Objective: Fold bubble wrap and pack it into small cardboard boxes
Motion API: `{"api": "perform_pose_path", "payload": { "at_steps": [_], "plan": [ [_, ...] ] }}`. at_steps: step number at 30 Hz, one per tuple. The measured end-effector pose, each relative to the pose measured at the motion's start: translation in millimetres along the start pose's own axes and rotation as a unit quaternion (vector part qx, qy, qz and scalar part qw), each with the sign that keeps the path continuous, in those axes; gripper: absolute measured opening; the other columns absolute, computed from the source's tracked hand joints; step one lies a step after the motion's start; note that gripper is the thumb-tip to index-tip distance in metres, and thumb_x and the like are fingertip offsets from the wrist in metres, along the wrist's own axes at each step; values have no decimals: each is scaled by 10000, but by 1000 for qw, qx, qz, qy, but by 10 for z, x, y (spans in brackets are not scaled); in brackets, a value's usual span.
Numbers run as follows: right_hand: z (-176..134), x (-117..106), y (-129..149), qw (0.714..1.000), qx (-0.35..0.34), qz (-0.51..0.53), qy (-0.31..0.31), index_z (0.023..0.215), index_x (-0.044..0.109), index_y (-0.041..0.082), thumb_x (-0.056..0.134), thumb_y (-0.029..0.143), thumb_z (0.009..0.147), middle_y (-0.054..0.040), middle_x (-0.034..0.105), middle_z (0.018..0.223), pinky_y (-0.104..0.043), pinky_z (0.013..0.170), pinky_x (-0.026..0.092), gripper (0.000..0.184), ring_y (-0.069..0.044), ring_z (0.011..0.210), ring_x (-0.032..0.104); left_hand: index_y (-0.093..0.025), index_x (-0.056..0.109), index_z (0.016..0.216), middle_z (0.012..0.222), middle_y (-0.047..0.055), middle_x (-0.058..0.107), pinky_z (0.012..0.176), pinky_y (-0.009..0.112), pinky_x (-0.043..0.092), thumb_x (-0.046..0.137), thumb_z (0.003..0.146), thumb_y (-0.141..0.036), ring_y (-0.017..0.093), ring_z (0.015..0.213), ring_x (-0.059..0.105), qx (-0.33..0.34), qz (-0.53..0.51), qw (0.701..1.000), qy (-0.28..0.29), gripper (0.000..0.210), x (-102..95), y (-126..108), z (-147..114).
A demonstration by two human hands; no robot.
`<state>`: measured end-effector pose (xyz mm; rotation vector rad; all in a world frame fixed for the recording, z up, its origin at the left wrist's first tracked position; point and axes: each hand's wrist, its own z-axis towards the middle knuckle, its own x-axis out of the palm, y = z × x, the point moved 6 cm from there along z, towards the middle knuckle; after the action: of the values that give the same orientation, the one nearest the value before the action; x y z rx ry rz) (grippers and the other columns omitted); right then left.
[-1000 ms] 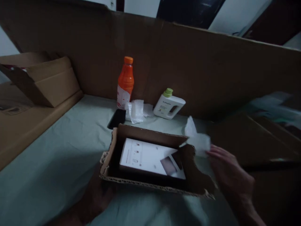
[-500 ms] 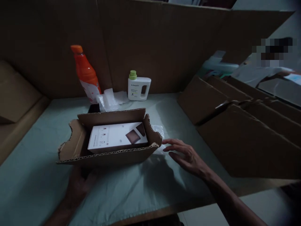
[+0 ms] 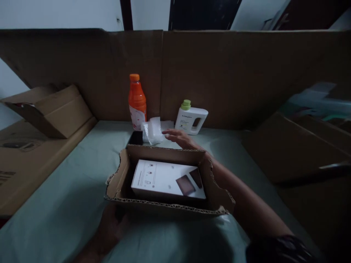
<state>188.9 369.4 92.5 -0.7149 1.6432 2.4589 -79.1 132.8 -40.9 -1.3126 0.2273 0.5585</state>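
An open cardboard box (image 3: 167, 153) with ragged cut edges sits in front of me on the green cloth. Inside it lies a white printed carton (image 3: 164, 179), with the brown walls around it. My right hand (image 3: 182, 138) reaches past the box's right end, fingers stretched out beside a crumpled piece of bubble wrap (image 3: 153, 129). It looks open, and no held thing shows in it. Low by the front wall of the box is my left hand (image 3: 111, 226), dark and blurred. Its fingers are partly hidden, so their grip is unclear. A dark patch shows beside them.
An orange bottle (image 3: 137, 100) and a white jug with a green cap (image 3: 189, 118) stand along the cardboard back wall (image 3: 233, 73). A black object (image 3: 135, 138) lies behind the box. Cardboard boxes flank both sides (image 3: 60, 113).
My right hand has moved from the box's right end to behind it, near the bubble wrap. The view has turned left, shifting the scene rightward. My left hand stays by the front wall.
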Motion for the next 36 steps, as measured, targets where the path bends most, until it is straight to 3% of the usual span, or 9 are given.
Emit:
{"api": "perform_pose_path", "payload": {
  "at_steps": [5, 9, 12, 16, 22, 26, 29, 32, 36],
  "plan": [
    [527, 322, -221, 995, 73, 46, -44, 970, 744, 186, 739, 430, 804, -94, 761, 980, -477, 851, 572, 295, -263, 926, 704, -197, 699, 1200, 985, 106, 761, 919, 487, 598, 593, 861, -397, 344, 1036, 712, 27, 1, 999, 20, 408, 14, -97, 38],
    [124, -285, -30, 985, 20, -9, -170, 1109, 703, 212, 625, 377, 882, -77, 732, 1162, -455, 960, 538, 292, -233, 1039, 681, -185, 643, 1289, 1072, 128, 743, 958, 480, 581, 586, 879, -372, 339, 1127, 683, 28, -25, 998, 44, 454, 36, -247, 84],
    [-686, -858, 392, 916, -124, -235, -301, 981, 731, 237, 620, 267, 904, -52, 755, 1099, -447, 973, 544, 139, -230, 1049, 701, -171, 667, 1189, 1012, 122, 746, 928, 482, 589, 613, 854, -408, 329, 1029, 707, 14, -39, 999, 33, 414, 16, -293, 102],
    [-1720, -884, 576, 867, -222, -393, -209, 900, 716, 225, 581, 111, 912, -54, 770, 978, -409, 924, 571, 177, -221, 1029, 715, -189, 663, 998, 947, 96, 744, 807, 448, 615, 663, 789, -459, 291, 868, 714, -6, -42, 999, 12, 341, -46, -267, 97],
    [-2575, -522, 143, 920, -118, -373, 35, 854, 700, 232, 475, 78, 910, -64, 773, 948, -386, 837, 561, 279, -222, 1019, 703, -171, 599, 1002, 924, 83, 738, 724, 364, 605, 734, 719, -464, 279, 849, 718, -47, -35, 998, 25, 430, -89, -121, 95],
    [-2690, -452, 74, 933, -28, -354, 60, 1069, 687, 237, 537, 213, 912, -132, 684, 1284, -491, 959, 502, 218, -291, 1198, 620, -153, 585, 1115, 1014, 107, 738, 793, 361, 599, 735, 742, -503, 299, 950, 715, -49, -46, 997, 39, 533, -82, -128, 90],
    [-2589, -287, 74, 934, -18, -345, 90, 1325, 600, 225, 646, 306, 864, -166, 633, 1364, -519, 1003, 462, 471, -328, 1243, 580, -153, 572, 1170, 1052, 114, 728, 854, 377, 587, 730, 750, -502, 314, 1025, 699, -37, -42, 998, 36, 569, -78, -181, 94],
    [-2504, -243, 15, 919, -3, -379, 108, 1177, 692, 231, 575, 196, 888, -125, 728, 1196, -496, 975, 453, 314, -304, 1132, 638, -151, 571, 1168, 1032, 115, 723, 844, 382, 581, 713, 750, -502, 307, 998, 696, -36, -32, 999, 21, 564, -89, -219, 94],
    [-2708, -554, 10, 894, 32, -425, 138, 894, 728, 238, 506, 54, 813, -74, 773, 957, -470, 895, 471, 299, -264, 938, 693, -149, 583, 1150, 1052, 122, 718, 856, 397, 570, 692, 756, -501, 303, 994, 689, -35, -29, 999, 20, 539, -86, -265, 89]
  ]
}}
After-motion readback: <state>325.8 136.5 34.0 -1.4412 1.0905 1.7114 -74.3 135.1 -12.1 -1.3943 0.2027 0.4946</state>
